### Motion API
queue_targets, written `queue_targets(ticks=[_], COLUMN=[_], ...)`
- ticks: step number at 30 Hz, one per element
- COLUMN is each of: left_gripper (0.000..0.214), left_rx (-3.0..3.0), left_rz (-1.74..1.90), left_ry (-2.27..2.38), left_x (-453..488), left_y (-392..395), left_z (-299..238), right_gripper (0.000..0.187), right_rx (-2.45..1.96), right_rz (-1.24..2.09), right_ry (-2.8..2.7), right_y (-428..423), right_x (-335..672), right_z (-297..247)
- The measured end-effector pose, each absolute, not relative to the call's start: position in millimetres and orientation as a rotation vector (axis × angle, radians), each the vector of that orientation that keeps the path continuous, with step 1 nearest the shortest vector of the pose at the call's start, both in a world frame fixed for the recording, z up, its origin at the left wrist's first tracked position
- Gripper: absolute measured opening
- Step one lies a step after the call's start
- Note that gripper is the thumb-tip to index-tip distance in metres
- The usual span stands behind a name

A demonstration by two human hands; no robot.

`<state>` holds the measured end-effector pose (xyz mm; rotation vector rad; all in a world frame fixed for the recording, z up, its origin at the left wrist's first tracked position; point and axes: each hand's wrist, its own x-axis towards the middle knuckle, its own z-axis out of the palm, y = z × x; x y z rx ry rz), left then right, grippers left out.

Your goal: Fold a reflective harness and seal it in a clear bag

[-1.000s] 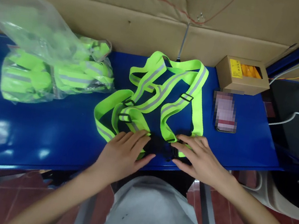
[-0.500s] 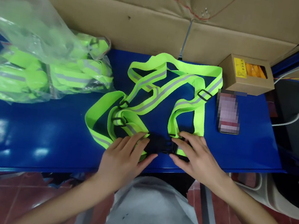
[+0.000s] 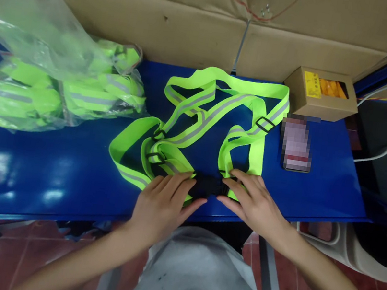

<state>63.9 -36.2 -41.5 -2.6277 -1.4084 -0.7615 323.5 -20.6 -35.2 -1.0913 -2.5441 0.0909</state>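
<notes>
A neon-green reflective strap vest [image 3: 205,117] with grey stripes lies spread on the blue table [image 3: 46,176]. Its black buckle [image 3: 207,186] sits at the near edge between my hands. My left hand [image 3: 163,203] lies flat with fingers stretched on the strap just left of the buckle. My right hand [image 3: 253,202] rests on the strap at the buckle's right end, fingers extended and pressing down. Neither hand wraps around anything.
A clear plastic bag [image 3: 54,80] of folded green vests lies at the left. A small cardboard box [image 3: 321,94] with orange contents stands at the back right, a blurred phone-like object [image 3: 297,143] in front of it. Cardboard panels line the back; white cables run at right.
The vest's upper right strap has spread outward to the right. My hands have drawn slightly closer together at the black buckle.
</notes>
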Motion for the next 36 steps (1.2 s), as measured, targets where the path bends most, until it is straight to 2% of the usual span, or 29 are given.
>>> queue_targets(ticks=[11,17,20,23,25,29,32,36], left_gripper=[0.039,0.042,0.041,0.041,0.048,0.057,0.062,0.046], left_rx=[-2.610,-2.579,-2.492,-2.285,-2.217,-2.446,-2.655,-2.721], left_rz=[-0.780,-0.575,-0.606,-0.752,-0.797,-0.790,-0.840,-0.977], left_ry=[-1.408,-1.400,-1.476,-1.798,-2.043,-2.385,-2.300,-2.076], left_x=[79,75,47,9,-11,-16,7,39], left_y=[-37,-41,-46,-36,-19,29,55,68], left_z=[-46,-22,-3,6,4,-11,-21,-29], right_gripper=[0.027,0.040,0.038,0.032,0.038,0.061,0.066,0.060], right_rx=[-1.076,-1.070,-1.205,-1.494,-1.676,-1.851,-1.795,-1.609], right_rz=[0.172,0.232,0.192,0.153,0.180,0.258,0.363,0.493], right_ry=[-2.565,-2.585,-2.444,-2.215,-2.126,-2.091,-2.147,-2.255], right_y=[-21,-12,-9,-2,9,42,60,63], right_x=[315,330,351,369,372,355,332,309], right_z=[-34,-16,0,12,14,5,-4,-9])
